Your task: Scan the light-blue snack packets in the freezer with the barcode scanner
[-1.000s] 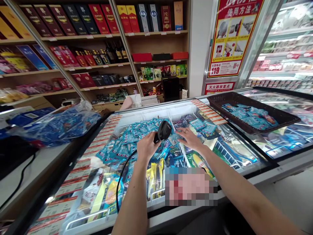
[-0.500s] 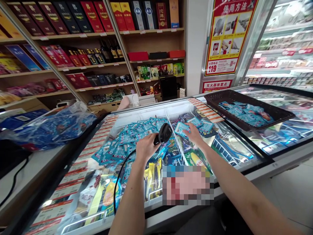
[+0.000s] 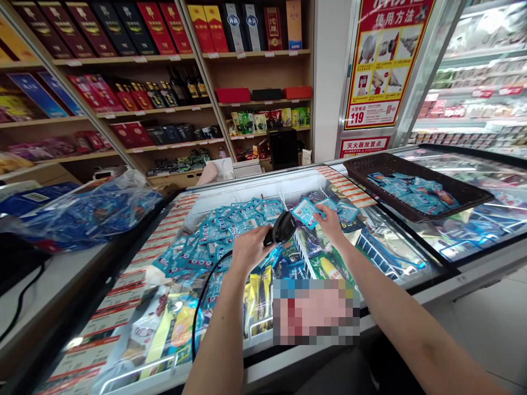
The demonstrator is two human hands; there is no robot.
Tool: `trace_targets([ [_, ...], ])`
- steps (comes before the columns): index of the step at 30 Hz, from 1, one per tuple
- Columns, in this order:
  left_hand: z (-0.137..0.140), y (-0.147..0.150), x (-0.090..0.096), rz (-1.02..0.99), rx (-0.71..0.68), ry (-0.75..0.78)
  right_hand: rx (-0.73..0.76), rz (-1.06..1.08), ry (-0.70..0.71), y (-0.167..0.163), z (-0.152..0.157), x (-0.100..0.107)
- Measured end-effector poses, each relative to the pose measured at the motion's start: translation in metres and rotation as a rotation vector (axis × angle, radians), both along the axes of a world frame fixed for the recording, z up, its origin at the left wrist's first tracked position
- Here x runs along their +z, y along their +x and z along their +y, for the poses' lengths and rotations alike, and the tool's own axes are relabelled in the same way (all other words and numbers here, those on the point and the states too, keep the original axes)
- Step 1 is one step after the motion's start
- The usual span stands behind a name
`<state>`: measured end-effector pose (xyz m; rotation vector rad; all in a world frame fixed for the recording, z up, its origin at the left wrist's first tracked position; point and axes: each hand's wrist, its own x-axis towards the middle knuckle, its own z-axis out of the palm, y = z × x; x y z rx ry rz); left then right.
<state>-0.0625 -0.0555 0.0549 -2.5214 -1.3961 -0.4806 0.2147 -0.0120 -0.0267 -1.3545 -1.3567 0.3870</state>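
My left hand (image 3: 251,249) is wrapped round the handle of a black barcode scanner (image 3: 283,227), whose head points up and to the right. A black cable (image 3: 196,312) runs down from it along my forearm. In my right hand (image 3: 330,226) a small blue packet (image 3: 305,213) is pinched by its edge, just beyond the scanner head. More blue packets (image 3: 348,211) lie behind and right of that hand. To the left, a heap of like blue packets (image 3: 230,222) is spread over the chest freezer's glass top.
A dark brown basket (image 3: 469,195) with several blue packets stands on the freezer at the right. Clear plastic wrapping with blue packets (image 3: 94,211) sits on the left counter (image 3: 49,285). Shelves of boxes (image 3: 263,52) line the back wall; someone's arm (image 3: 208,173) shows behind the freezer.
My left hand has moved the scanner slightly right and down. The blue packet in my right hand has shifted a little right and up, tilting its face more toward the scanner.
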Motion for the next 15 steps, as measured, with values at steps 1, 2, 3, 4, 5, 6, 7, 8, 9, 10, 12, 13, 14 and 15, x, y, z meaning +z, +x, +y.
trace_targets([
  [1,0.0000,0.0002,0.0000,0.001,-0.003,0.000,0.003,0.000,0.002,-0.0004,0.0003,-0.0004],
  [2,-0.0001,0.0003,0.0000,0.002,-0.005,0.002,0.004,-0.002,0.004,-0.0008,0.0005,-0.0006],
  [3,-0.0001,0.0004,-0.0001,0.002,-0.007,0.003,0.004,-0.005,0.006,-0.0011,0.0005,-0.0007],
  [4,-0.0001,0.0005,-0.0001,0.002,-0.008,0.004,0.005,-0.009,0.008,-0.0013,0.0004,-0.0008],
  [5,-0.0001,0.0005,-0.0001,0.003,-0.008,0.005,0.006,-0.012,0.011,-0.0015,0.0002,-0.0007],
  [6,0.0000,0.0005,-0.0001,0.005,-0.009,0.005,0.007,-0.012,0.011,-0.0017,-0.0001,-0.0005],
  [7,0.0000,0.0004,-0.0001,0.007,-0.010,0.004,0.007,-0.010,0.009,-0.0018,-0.0003,-0.0003],
  [8,0.0001,0.0003,-0.0001,0.010,-0.011,0.003,0.004,-0.009,0.007,-0.0020,-0.0006,-0.0001],
  [9,0.0002,0.0002,-0.0001,0.012,-0.012,0.002,0.000,-0.007,0.004,-0.0022,-0.0008,0.0002],
  [10,0.0003,0.0001,-0.0002,0.013,-0.014,0.002,0.000,-0.005,0.001,-0.0024,-0.0010,0.0004],
  [12,0.0006,0.0001,-0.0005,0.013,-0.018,0.002,0.005,0.000,0.000,-0.0029,-0.0014,0.0007],
  [13,0.0007,0.0001,-0.0007,0.012,-0.020,0.004,0.005,0.002,0.003,-0.0031,-0.0015,0.0007],
  [14,0.0008,0.0002,-0.0009,0.011,-0.022,0.006,0.005,0.004,0.007,-0.0033,-0.0017,0.0008],
  [15,0.0009,0.0003,-0.0011,0.010,-0.024,0.007,0.005,0.006,0.012,-0.0035,-0.0020,0.0009],
])
